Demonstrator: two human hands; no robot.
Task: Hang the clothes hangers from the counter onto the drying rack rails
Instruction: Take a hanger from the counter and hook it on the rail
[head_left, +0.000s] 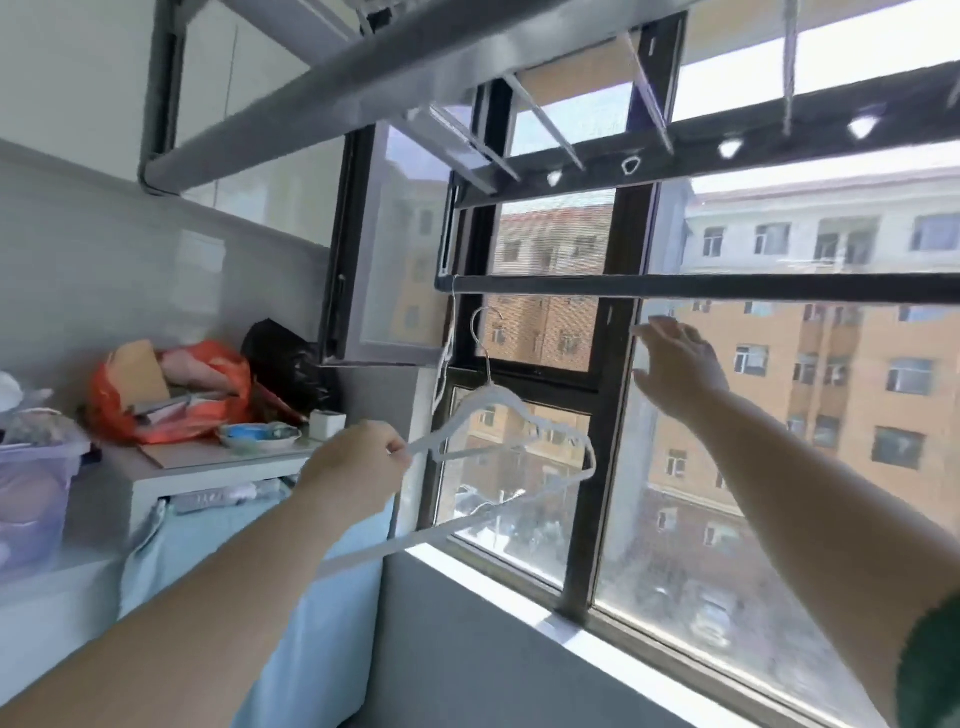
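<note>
Here left grip (358, 462) pinches white hanger (491, 391) at end, hook (472, 330) below rail (675, 288).

Open air lies between the right hand (675, 366) and the lower rail (727, 287) just above it. Up from the left hand (358, 462), the white hanger (496, 394) it grips sits beside a hung hanger (443, 369) at the rail's end. The window frame (613, 364) closes the way behind both hands, and a cluttered counter (218, 458) crowds the left.

orange bag (171, 395) beside black bag (283, 358) | blue dish (260, 435) by white cup (327, 423) | purple bin (31, 488) far left
</note>
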